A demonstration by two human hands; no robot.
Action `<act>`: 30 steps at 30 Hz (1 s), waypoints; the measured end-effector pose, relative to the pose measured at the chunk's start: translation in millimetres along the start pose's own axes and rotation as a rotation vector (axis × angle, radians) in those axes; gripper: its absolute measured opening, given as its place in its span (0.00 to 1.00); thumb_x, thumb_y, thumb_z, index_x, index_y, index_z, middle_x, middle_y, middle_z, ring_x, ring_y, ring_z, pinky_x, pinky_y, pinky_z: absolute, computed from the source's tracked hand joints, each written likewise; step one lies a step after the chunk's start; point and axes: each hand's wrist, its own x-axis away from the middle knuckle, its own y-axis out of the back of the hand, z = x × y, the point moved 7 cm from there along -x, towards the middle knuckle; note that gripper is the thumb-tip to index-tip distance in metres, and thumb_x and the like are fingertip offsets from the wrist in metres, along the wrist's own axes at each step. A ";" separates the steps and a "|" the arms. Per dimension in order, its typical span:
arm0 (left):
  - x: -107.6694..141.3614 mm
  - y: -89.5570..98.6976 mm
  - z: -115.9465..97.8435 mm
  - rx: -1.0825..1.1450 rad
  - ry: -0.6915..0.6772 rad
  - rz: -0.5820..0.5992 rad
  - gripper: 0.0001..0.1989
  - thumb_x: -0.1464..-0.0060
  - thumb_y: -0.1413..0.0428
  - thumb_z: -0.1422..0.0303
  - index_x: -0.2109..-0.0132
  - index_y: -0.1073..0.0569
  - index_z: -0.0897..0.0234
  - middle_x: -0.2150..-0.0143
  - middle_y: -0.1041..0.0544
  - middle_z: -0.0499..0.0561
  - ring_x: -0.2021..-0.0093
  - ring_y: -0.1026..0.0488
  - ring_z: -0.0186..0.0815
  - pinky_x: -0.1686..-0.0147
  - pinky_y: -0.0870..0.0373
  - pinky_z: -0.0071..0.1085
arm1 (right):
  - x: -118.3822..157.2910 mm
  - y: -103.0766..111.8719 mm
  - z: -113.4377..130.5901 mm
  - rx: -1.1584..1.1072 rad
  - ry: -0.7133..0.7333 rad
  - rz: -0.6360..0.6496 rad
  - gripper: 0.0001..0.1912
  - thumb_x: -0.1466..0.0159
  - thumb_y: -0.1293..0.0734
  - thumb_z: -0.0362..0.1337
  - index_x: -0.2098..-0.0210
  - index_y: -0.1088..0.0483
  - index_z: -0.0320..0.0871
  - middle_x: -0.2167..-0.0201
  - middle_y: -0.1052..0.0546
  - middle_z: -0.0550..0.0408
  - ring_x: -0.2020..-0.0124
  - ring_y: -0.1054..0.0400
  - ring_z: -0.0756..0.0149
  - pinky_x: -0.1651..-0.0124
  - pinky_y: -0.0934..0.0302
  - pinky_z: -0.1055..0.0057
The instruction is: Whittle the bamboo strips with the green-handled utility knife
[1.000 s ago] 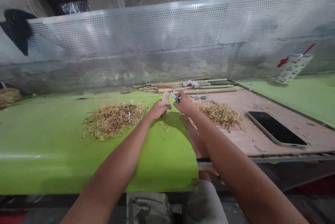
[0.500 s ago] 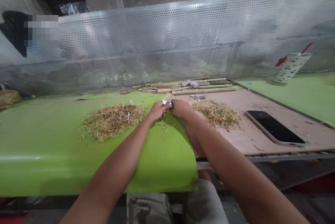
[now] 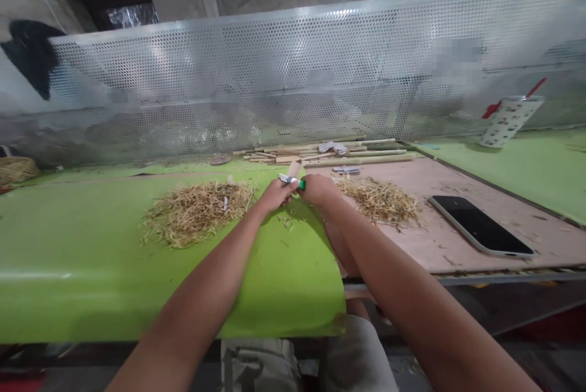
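My right hand [image 3: 319,189] is closed round a utility knife [image 3: 301,184] with a green handle. Its silvery blade end points left, over the fingers of my left hand [image 3: 274,195]. That hand is closed on a flat tan bamboo piece [image 3: 294,169], whose top sticks up behind the knife. The knife lies across the piece; I cannot tell exactly where the edge touches. Below the hands, small shavings [image 3: 287,221] lie on the green sheet [image 3: 293,282]. A heap of curled shavings [image 3: 196,214] spreads left of my left hand, and another heap [image 3: 382,199] right of my right hand.
Bamboo sticks [image 3: 379,160] lie along the back, with a loose blade-like grey piece [image 3: 347,170] before them. A phone [image 3: 480,225] rests at right on the pinkish board [image 3: 439,251]. Behind stand a patterned tumbler [image 3: 510,121] with a red straw and a perforated metal screen [image 3: 274,50].
The knife has shifted slightly left across the bamboo piece, and more of its green handle shows. Both hands keep their grips in nearly the same place.
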 end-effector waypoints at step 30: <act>-4.4 0.6 6.3 0.118 0.064 -0.107 0.13 0.43 0.48 0.61 0.70 0.31 0.67 0.79 0.32 0.47 0.83 0.38 0.25 0.83 0.46 0.23 | -0.4 -2.4 6.5 0.044 0.008 -0.027 0.19 0.39 0.39 0.45 0.54 0.29 0.42 0.58 0.23 0.42 0.57 0.28 0.55 0.59 0.37 0.67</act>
